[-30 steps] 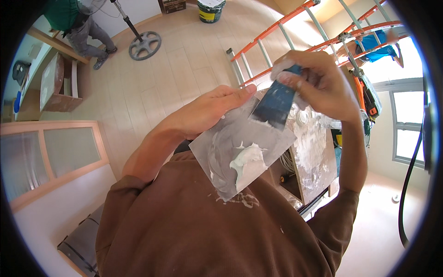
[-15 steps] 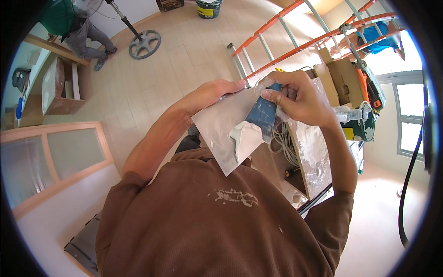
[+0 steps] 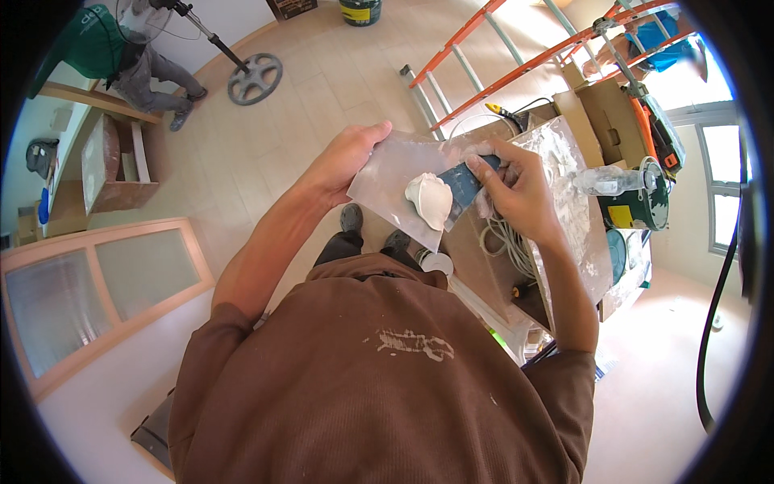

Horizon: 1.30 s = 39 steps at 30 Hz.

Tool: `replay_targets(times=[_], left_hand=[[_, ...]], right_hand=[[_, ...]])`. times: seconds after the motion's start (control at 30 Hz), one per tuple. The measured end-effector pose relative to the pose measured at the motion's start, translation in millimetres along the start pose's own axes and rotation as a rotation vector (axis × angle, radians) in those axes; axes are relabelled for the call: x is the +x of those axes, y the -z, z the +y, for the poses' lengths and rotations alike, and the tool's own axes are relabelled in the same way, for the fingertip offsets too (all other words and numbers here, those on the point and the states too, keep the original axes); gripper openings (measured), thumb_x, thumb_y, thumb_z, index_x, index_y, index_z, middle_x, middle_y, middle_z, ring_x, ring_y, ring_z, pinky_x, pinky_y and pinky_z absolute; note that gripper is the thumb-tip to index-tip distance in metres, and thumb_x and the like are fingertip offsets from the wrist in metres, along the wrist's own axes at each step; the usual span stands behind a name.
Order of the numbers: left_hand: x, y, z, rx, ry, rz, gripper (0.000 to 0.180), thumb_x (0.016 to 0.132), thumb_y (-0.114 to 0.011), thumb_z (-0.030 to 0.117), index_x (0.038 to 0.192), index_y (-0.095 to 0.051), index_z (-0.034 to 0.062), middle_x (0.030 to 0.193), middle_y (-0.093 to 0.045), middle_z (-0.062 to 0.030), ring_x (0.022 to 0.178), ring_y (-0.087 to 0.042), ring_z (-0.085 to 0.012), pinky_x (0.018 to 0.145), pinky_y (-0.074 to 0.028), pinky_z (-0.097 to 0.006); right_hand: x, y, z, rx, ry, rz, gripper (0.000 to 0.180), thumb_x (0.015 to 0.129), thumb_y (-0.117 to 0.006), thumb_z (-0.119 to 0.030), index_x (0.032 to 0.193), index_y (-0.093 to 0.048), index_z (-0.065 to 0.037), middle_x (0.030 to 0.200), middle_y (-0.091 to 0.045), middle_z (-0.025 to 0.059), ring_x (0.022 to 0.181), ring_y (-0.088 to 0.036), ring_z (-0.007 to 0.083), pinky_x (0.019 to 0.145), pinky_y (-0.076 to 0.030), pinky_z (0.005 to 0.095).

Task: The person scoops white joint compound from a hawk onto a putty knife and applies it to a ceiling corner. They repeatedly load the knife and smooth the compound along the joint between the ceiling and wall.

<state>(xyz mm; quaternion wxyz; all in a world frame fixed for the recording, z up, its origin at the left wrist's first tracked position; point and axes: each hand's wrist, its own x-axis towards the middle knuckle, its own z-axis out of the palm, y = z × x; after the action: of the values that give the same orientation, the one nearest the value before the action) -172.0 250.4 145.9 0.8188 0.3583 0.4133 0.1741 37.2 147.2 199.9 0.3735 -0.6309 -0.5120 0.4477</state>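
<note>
Filler (image 3: 430,200), a soft white lump of it, sits near the lower edge of the wide flat metal blade (image 3: 403,181) that the left hand (image 3: 345,161) carries out in front of the chest, fingers curled round the blade's far left edge and thumb on top. The right hand (image 3: 520,189) is closed round the blue-handled putty knife (image 3: 468,184), whose blade tip touches the right side of the lump.

My worry is the lump's place: it lies close to the blade's near corner, and the blade looks tilted down toward the body, so a firm push from the knife could slide it off the edge onto the brown shirt (image 3: 387,379) or the shoes (image 3: 371,230) on the wood floor (image 3: 266,137) below. The left grip is only along one edge (a long lever for a thin sheet), so pressure from the knife may twist the blade in the fingers and tip the load.

To the right stands a spattered board (image 3: 576,210) over a cluttered counter with a cardboard box (image 3: 601,109) and a green tin (image 3: 641,206); a stray elbow could catch these. An orange ladder (image 3: 516,60) lies beyond, and another person's legs (image 3: 161,81) show far left.
</note>
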Motion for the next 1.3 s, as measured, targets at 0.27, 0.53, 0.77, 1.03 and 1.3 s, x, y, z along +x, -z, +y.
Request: replay_targets(times=[0.27,0.53,0.77,1.03,1.3], left_hand=[[7,1,-15,0.076,-0.326,0.245,0.041,0.099,-0.039,0.027,0.072,-0.051,0.0002,0.065,-0.047,0.0001,0.056,-0.04,-0.0086,0.053,-0.038,-0.029],[-20,-17,-15,0.566,-0.611,0.469,0.046,0.101,-0.037,0.031,0.063,-0.036,0.0046,0.057,-0.029,0.0043,0.056,-0.025,-0.0067,0.049,-0.026,-0.03],[-13,-3,-26,0.177,-0.49,0.224,0.045,0.101,-0.037,0.034,0.067,-0.049,0.006,0.058,-0.037,0.0079,0.053,-0.031,-0.0034,0.047,-0.029,-0.026],[-26,-5,-8,-0.022,-0.202,-0.017,0.042,0.097,-0.045,0.038,0.09,-0.063,0.0015,0.078,-0.061,-0.0019,0.063,-0.054,-0.0049,0.057,-0.044,-0.021],[-29,-7,-4,-0.147,-0.155,-0.061,0.045,0.096,-0.047,0.041,0.098,-0.063,-0.001,0.085,-0.064,-0.0055,0.069,-0.059,-0.0079,0.062,-0.049,-0.023]], right_hand=[[-17,-31,24,0.293,-0.098,0.285,0.015,0.091,-0.057,-0.008,0.094,-0.06,0.006,0.061,-0.058,0.0037,0.045,-0.054,0.0078,0.041,-0.039,0.0215],[-4,-34,21,0.497,-0.023,0.244,0.018,0.092,-0.056,-0.009,0.101,-0.058,0.007,0.068,-0.062,0.0077,0.051,-0.059,0.0107,0.044,-0.044,0.0199],[-3,-7,-4,0.594,0.065,0.142,0.025,0.092,-0.056,-0.007,0.111,-0.054,0.008,0.078,-0.066,0.012,0.063,-0.066,0.0138,0.057,-0.051,0.0212],[-25,6,-26,-0.391,0.968,0.197,0.028,0.069,-0.061,0.009,0.095,-0.07,0.0,0.09,-0.07,0.0152,0.073,-0.068,0.022,0.061,-0.054,0.027],[-45,1,-30,-0.617,1.12,0.184,0.018,0.069,-0.069,0.002,0.086,-0.07,-0.004,0.09,-0.07,0.0136,0.075,-0.069,0.0238,0.062,-0.055,0.0286]])
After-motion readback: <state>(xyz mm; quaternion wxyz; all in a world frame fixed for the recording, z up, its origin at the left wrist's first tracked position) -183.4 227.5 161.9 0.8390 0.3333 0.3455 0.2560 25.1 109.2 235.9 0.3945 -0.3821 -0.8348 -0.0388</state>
